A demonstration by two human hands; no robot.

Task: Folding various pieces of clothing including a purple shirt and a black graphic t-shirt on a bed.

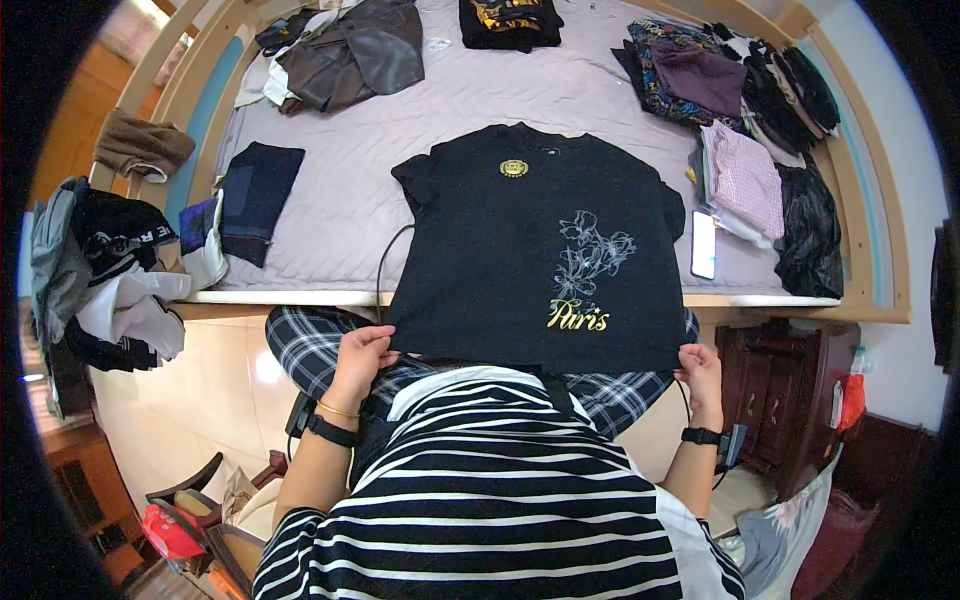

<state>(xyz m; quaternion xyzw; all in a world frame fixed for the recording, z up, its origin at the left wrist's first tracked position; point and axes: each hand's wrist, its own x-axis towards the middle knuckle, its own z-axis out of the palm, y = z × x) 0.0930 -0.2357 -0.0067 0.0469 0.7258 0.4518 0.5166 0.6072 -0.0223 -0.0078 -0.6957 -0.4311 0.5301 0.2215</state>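
Note:
A black short-sleeved T-shirt [480, 255] lies spread over the bed's front edge, its collar away from me and its hem across my lap. It bears a pale flower print, a round gold emblem and gold lettering. My left hand [367, 356] pinches the hem's left corner between thumb and fingers. At the opposite hem corner, my right hand [697, 367] grips the cloth the same way. Part of a dark cable shows beside the shirt's left side.
Folded dark jeans [262, 199] lie at left; heaped clothes [131, 300] hang over the rail. Stacks including a pink checked garment [742, 176] stand at right, near a phone [703, 244]. Dark leather-like garments [360, 56] and a folded black garment [510, 26] lie at the back.

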